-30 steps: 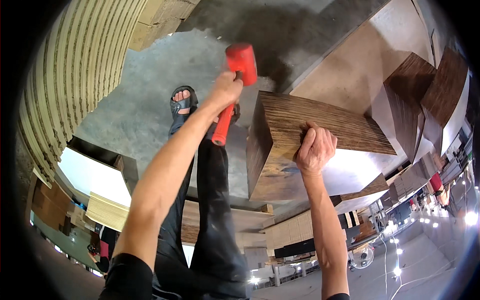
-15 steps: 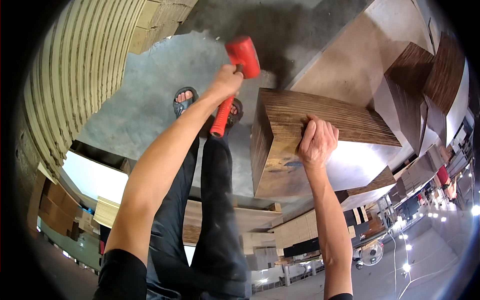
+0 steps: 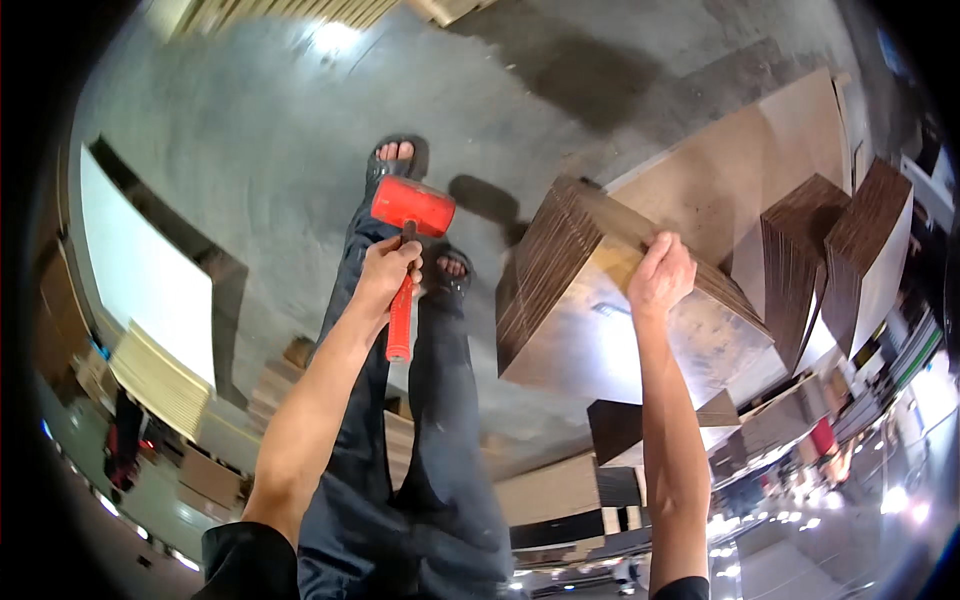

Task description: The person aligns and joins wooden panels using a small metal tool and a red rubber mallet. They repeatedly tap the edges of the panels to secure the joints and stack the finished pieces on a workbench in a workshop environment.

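Observation:
My left hand (image 3: 386, 272) is closed around the handle of a red mallet (image 3: 414, 207), just below its head. The head lies up and the red grip hangs below my fist, in front of my legs. To the right stands a stack of thin boards (image 3: 590, 330) with dark brown edges and a shiny top face. My right hand (image 3: 662, 275) rests at the far edge of this stack, fingers curled over it; the fingertips are partly hidden. Mallet and stack are apart.
More brown-edged board stacks (image 3: 800, 235) stand on the right beside a large tan sheet (image 3: 750, 160). A white-topped stack (image 3: 150, 270) is at left, and pale slats (image 3: 280, 12) are at the far edge. My sandalled feet stand on the grey concrete floor (image 3: 270, 130).
My left hand has brought the mallet down and left, nearer my legs. My right hand has shifted along the board stack to its far edge. The whole view has turned, with the slats moving up.

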The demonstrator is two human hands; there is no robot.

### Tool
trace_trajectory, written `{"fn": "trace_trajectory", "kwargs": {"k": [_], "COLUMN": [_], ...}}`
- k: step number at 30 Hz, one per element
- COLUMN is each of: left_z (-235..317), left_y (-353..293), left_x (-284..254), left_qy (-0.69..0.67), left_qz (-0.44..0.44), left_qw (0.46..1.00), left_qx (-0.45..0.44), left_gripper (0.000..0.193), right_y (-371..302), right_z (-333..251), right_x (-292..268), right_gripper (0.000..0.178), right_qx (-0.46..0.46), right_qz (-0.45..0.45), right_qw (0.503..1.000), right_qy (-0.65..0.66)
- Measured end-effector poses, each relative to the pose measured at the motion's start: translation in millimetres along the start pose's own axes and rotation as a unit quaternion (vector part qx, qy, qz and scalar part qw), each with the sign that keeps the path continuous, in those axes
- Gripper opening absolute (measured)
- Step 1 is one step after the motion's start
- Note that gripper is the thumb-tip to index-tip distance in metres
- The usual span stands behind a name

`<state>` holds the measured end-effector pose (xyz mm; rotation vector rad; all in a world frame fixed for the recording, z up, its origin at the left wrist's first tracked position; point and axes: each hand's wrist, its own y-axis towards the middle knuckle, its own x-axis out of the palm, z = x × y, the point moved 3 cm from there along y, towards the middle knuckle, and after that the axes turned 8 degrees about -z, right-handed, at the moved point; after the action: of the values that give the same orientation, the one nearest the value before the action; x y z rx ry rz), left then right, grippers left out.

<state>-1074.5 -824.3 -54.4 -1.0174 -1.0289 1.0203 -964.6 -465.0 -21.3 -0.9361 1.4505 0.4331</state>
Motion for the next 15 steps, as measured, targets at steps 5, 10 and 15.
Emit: {"fn": "trace_trajectory", "kwargs": {"k": [5, 10, 15], "left_z": [-82.0, -156.0, -205.2], "left_y": [-70.6, -93.9, -65.3], "left_x": [-27.4, -50.2, -83.0], "left_qy": [-0.151, -0.235, -0.25], "left_qz": [0.041, 0.036, 0.009], "left_qw": [0.987, 0.97, 0.966], "left_qx": [-0.023, -0.044, -0.061], "left_gripper": [0.007, 0.011, 0.008], "right_y": [-3.6, -6.1, -4.3], "right_z": [-12.1, -4.1, 0.1], "right_x": [-0.8, 5.8, 4.0], "right_gripper": [0.043, 0.04, 0.045], "right_qx": [-0.003, -0.058, -0.023], "right_qz": [-0.029, -0.008, 0.008], "right_qw": [1.0, 0.998, 0.999], "right_qy": [0.008, -0.01, 0.022]}}
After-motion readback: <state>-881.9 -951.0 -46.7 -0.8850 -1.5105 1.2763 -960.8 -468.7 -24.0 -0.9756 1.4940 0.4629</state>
